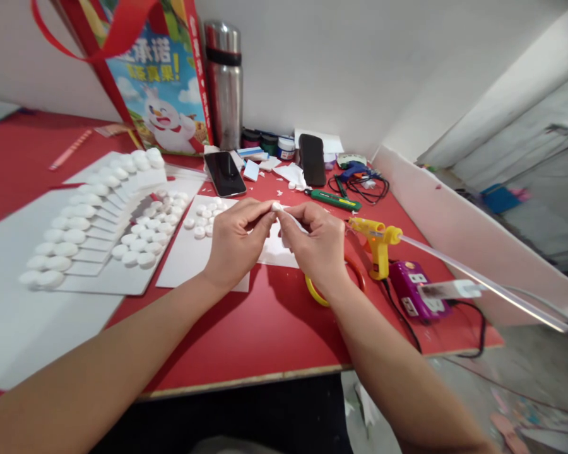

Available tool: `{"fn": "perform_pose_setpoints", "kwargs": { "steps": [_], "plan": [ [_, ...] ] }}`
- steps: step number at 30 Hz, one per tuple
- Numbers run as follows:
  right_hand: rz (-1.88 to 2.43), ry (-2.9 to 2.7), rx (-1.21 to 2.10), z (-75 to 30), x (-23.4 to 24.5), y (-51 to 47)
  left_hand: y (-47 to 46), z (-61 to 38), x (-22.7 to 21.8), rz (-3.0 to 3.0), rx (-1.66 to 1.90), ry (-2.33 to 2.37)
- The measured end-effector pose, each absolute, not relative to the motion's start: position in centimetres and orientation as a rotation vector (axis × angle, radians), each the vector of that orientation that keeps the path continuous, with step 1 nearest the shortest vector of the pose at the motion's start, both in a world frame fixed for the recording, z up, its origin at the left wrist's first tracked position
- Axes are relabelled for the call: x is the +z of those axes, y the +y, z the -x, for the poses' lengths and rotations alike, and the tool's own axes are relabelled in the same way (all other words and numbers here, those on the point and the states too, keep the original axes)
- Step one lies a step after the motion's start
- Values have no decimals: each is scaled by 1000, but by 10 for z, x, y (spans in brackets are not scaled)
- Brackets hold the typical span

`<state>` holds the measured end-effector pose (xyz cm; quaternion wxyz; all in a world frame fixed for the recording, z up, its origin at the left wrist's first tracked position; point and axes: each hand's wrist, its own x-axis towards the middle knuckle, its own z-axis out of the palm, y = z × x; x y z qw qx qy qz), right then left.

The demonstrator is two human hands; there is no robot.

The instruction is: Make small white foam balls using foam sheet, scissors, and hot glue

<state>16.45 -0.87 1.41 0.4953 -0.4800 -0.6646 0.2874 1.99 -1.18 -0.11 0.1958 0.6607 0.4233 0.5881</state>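
Observation:
Between the fingertips of both hands is a small white rounded piece (277, 206), mostly covered by the fingers. My left hand (234, 236) pinches it from the left. From the other side, the thumb and fingers of my right hand (316, 239) close on it. Several small white discs (199, 232) lie on a white card (177, 268) beside my left hand. Another white sheet (279, 252) shows beneath the hands. Farther left, white oval pieces (74, 236) sit in pairs along fanned card strips, with a cluster of loose white discs (146, 260) next to them.
A yellow glue gun (379, 243) stands right of my right hand, near a purple power strip (414, 287). A yellow-red ring (315, 293) lies under my right wrist. Behind are a green cutter (335, 200), two phones (224, 173), a steel flask (224, 88) and a printed bag (165, 94).

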Motion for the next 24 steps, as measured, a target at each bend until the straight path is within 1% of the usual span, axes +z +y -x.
{"fn": "perform_pose_setpoints", "kwargs": {
  "steps": [7,10,14,16,21,24],
  "plan": [
    [1141,-1654,637,-168,17,-12,-16,-22,-2,-2044,1709,1204],
    [1118,-1671,686,-174,20,-11,-14,-18,-1,-2032,1685,1127],
    [1073,-1677,852,-180,21,-5,-8,-9,3,-1860,1548,988],
    [1062,-1667,885,-181,21,-3,-6,-7,3,-1763,1486,950],
    [1065,-1649,883,-177,20,-4,-6,-12,3,-1645,1502,1003],
    [1097,-1655,826,-174,21,-7,-8,-17,3,-1549,1512,1040]
  ]
}}
